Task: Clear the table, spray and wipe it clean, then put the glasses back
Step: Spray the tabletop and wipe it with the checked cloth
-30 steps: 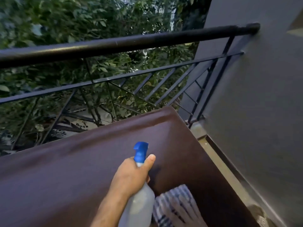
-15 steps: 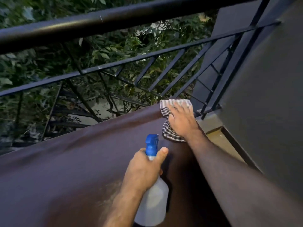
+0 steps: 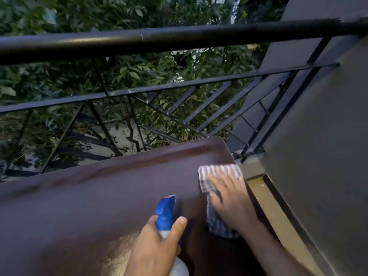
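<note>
Right hand (image 3: 229, 194) flat on cloth (image 3: 217, 174)

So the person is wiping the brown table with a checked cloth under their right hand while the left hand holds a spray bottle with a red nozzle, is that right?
Not quite: the nozzle is blue, not red. The head view shows the left hand gripping the spray bottle by its neck, while the right hand presses the checked cloth flat on the brown table near its right edge.
</note>
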Demonstrator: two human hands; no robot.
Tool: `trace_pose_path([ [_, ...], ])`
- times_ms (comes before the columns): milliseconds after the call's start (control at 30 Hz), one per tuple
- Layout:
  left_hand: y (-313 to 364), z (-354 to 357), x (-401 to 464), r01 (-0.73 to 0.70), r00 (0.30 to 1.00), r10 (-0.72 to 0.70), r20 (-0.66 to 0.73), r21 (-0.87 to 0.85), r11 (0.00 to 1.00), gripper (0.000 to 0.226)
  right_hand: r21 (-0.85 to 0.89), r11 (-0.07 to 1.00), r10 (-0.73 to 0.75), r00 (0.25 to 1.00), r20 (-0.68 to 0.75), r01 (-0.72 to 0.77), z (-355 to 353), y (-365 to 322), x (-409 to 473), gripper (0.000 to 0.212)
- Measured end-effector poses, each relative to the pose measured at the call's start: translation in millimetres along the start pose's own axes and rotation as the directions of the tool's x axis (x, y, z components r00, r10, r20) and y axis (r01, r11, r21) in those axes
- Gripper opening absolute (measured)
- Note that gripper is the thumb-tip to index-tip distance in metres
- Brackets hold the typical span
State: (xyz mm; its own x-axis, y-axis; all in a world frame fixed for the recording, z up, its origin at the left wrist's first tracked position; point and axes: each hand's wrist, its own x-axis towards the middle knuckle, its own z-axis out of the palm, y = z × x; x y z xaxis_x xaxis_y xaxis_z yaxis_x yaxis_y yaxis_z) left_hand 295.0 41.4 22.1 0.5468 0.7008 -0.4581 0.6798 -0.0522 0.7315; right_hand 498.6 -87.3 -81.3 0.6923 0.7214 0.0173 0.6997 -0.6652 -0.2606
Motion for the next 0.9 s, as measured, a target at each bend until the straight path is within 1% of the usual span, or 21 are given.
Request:
trace_pose_path([
  [33, -5, -1, -5, 0.017, 1.0, -0.017, -0.008, -0.008, 1.0, 0.041, -0.009, 1.0, 0.017, 1.0, -0.004, -0.017, -2, 3, 23, 0.058],
  [133, -18, -6, -19, 0.028, 1.0, -0.028, -0.011, -0.036, 0.999, 0.043, -0.052, 0.993, 0.109, 0.992, 0.063, -0.106, -2, 9, 74, 0.059],
  [200, -25, -12, -27, 0.021, 1.0, -0.021, -0.018, -0.045, 0.999, 0.039, -0.103, 0.986, 0.134, 0.99, 0.035, -0.129, 3, 7, 78, 0.062],
  [267, -30, -21, -35, 0.029, 0.999, -0.031, -0.033, -0.063, 0.998, 0.036, -0.111, 0.984, 0.144, 0.989, 0.019, -0.141, 5, -4, 62, 0.067],
  [400, -45, -52, -58, 0.017, 0.998, -0.024, -0.062, -0.108, 0.994, 0.037, -0.076, 0.989, 0.137, 0.985, 0.105, -0.129, 9, -46, 4, 0.084],
  [467, -52, -65, -68, 0.03, 0.996, -0.04, -0.079, -0.122, 0.992, 0.035, -0.061, 0.991, 0.128, 0.985, 0.12, -0.122, 13, -68, -28, 0.088],
  [567, -73, -95, -87, 0.045, 0.992, -0.061, -0.115, -0.136, 0.99, 0.037, -0.034, 0.997, 0.077, 0.995, 0.07, -0.075, 19, -115, -76, 0.083],
  [700, -109, -136, -110, 0.086, 0.982, -0.109, -0.155, -0.144, 0.986, 0.044, 0.027, 0.999, 0.03, 0.999, -0.016, -0.029, 26, -172, -122, 0.066],
  [800, -134, -164, -130, 0.056, 0.985, -0.082, -0.155, -0.162, 0.985, 0.047, -0.008, 0.998, -0.063, 0.992, -0.109, 0.062, 33, -207, -145, 0.062],
  [833, -142, -174, -136, 0.041, 0.984, -0.069, -0.164, -0.167, 0.985, 0.048, -0.016, 0.997, -0.075, 0.986, -0.148, 0.074, 35, -218, -151, 0.062],
  [900, -160, -195, -148, -0.001, 0.98, -0.039, -0.196, -0.2, 0.98, 0.057, -0.017, 0.998, -0.06, 0.971, -0.231, 0.058, 41, -239, -163, 0.057],
])
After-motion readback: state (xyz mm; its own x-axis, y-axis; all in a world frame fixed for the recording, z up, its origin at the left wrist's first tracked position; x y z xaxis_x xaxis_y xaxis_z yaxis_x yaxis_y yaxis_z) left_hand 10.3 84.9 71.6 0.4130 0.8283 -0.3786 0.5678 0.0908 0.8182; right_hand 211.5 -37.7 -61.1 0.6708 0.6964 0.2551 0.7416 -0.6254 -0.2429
